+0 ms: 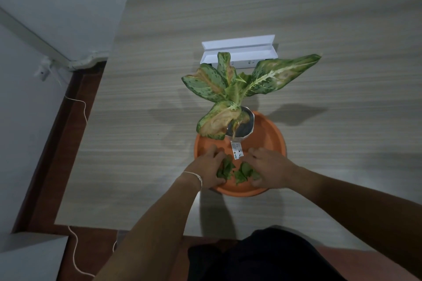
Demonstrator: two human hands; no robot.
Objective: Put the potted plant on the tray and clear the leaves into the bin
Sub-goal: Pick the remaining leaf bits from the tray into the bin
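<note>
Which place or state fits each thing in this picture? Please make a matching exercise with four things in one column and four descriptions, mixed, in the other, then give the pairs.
Things
1. potted plant
2. loose leaves
3. white box
4. orange tray

Descriptions
A. lying open at the far side of the table
B. round, on the table, carrying the pot
C. standing on the far part of the tray
D. gathered between the left hand and the right hand

Pairs: 1-C, 2-D, 3-A, 4-B
</note>
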